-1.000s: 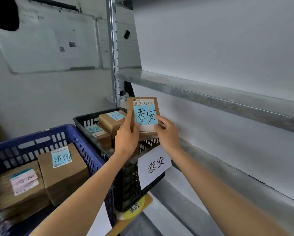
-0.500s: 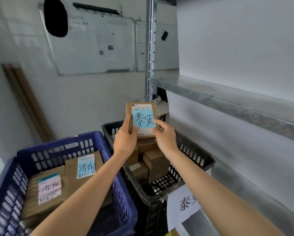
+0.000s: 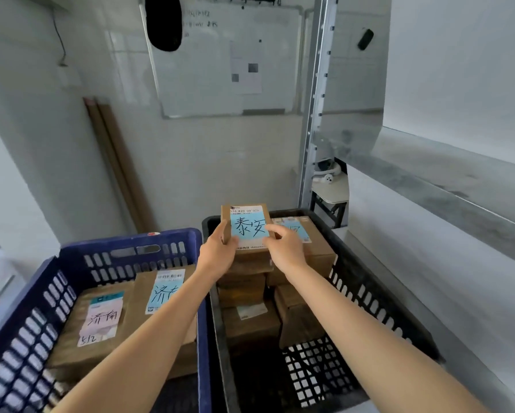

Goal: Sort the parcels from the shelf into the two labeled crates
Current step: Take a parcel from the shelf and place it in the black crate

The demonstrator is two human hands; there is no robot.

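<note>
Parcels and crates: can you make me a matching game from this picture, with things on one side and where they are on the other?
Things
1. parcel marked 泰安
2. blue crate
3. black crate
4. whiteboard

Places
A. hanging up behind both crates
B. under the held parcel
C. gripped by the left hand and right hand
D. holds parcels marked 济南

Pairs: 1-C, 2-D, 3-B, 4-A

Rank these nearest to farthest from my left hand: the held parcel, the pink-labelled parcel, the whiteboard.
1. Held parcel, gripped in the left hand.
2. Pink-labelled parcel, lower left, in the blue crate.
3. Whiteboard, high at the back.
</note>
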